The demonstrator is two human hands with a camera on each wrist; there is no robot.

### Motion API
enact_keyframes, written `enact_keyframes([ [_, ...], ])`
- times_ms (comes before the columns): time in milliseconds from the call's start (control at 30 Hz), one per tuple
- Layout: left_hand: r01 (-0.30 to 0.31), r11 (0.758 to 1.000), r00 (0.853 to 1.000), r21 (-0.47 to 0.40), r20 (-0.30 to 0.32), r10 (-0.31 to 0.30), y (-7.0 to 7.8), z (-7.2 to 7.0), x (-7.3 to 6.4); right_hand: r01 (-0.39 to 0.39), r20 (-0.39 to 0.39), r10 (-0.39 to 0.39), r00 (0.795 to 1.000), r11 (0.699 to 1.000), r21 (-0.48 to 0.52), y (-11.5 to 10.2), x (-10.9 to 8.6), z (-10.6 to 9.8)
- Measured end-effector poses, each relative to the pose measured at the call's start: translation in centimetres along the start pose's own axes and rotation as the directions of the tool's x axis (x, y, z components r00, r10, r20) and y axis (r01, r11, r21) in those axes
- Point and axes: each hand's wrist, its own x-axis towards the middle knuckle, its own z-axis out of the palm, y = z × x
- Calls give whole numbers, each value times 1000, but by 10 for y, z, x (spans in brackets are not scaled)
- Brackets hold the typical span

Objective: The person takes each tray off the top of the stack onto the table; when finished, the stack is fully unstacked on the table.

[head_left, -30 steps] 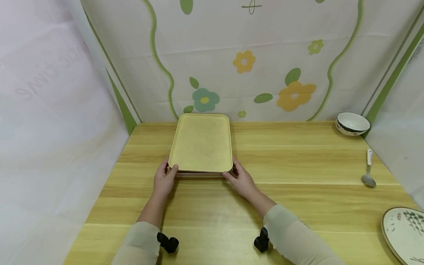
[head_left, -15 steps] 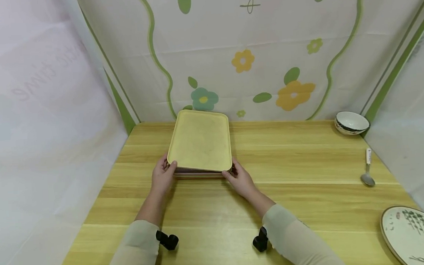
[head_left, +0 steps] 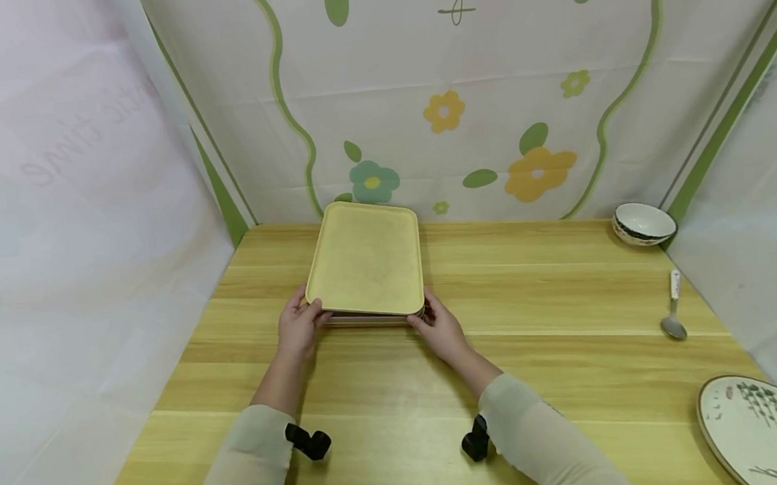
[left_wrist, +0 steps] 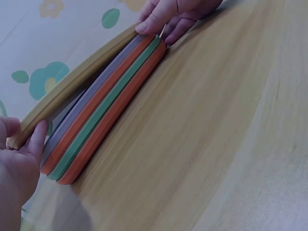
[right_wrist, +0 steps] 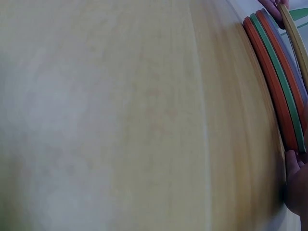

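Likely light and stiff, the yellow tray (head_left: 366, 262) suits corner holds: left grip (head_left: 298, 329) and right grip (head_left: 441, 329) pinch it, stacked trays (left_wrist: 103, 115) between them

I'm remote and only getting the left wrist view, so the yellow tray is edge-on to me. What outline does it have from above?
Observer: In the head view, the yellow tray is a rectangle with rounded corners.
Operator: Is anything lying well over to the right of it?
Observer: Yes, a white-handled metal spoon, its handle pointing away from the person.
Operator: And what's beyond the far end of that handle?
Observer: A round bowl, white inside, near the far right corner of the table.
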Motion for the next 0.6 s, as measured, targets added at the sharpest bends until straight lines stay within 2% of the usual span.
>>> enact_keyframes([
  [100,5,998,999,-69,-38,-8,2,-2,0,16,-16,-16,1000,1000,8,1,1,1],
  [267,-4,979,999,-203,-52,-7,16,-15,-2,67,-40,-66,997,997,23,2,1,3],
  [533,-12,959,996,-284,-84,-12,45,-49,-3,63,-52,-63,997,998,-8,3,1,5],
  [600,-13,946,995,-325,-98,-20,51,-59,-3,58,-46,-58,997,998,-7,3,1,5],
])
